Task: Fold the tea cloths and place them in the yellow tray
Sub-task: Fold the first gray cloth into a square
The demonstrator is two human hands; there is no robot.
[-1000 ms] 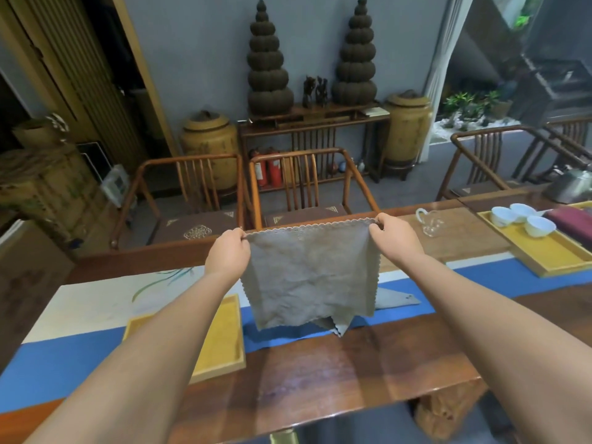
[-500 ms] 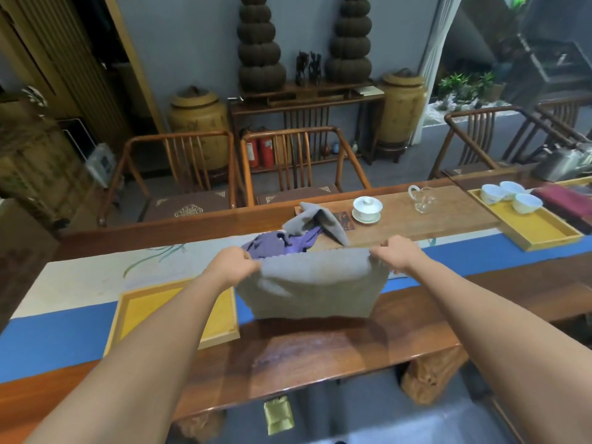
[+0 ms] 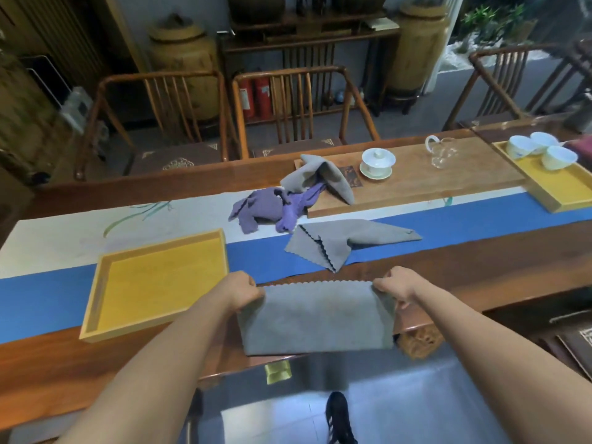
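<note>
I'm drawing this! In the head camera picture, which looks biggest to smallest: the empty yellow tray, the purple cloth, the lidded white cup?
1. Yellow tray
2. Purple cloth
3. Lidded white cup
The cup sits farthest away, so it may look smaller than it really is.

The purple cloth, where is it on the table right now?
In the head view the purple cloth lies crumpled mid-table on the runner, beyond the yellow tray, with one grey cloth touching its right end and another grey cloth nearer the person.
</note>
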